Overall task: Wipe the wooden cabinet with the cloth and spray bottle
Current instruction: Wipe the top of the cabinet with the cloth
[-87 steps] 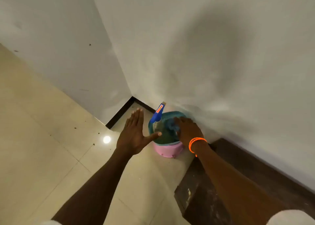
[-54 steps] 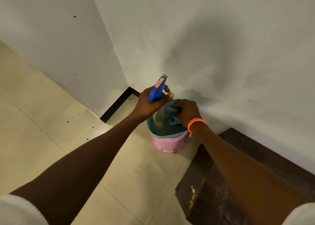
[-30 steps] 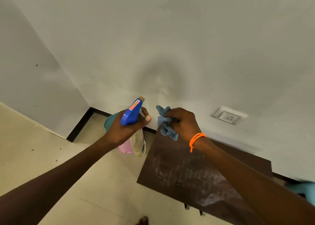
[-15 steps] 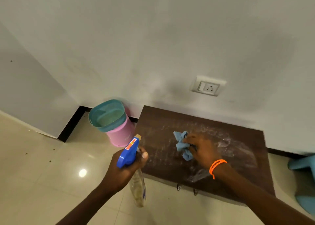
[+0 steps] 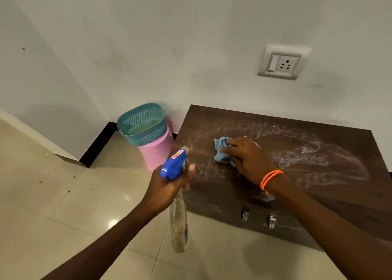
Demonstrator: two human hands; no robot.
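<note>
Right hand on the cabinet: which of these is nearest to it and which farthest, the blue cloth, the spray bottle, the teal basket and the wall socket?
From the right hand, in the head view:
1. Blue cloth, bunched under its fingers on the cabinet top.
2. Spray bottle, held in the left hand, off the cabinet's left edge.
3. Teal basket, on the floor in the corner.
4. Wall socket, up on the wall behind.

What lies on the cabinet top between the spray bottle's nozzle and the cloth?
In the head view, only bare dusty cabinet top, streaked white, separates the spray bottle in the left hand from the blue cloth under the right hand.
</note>
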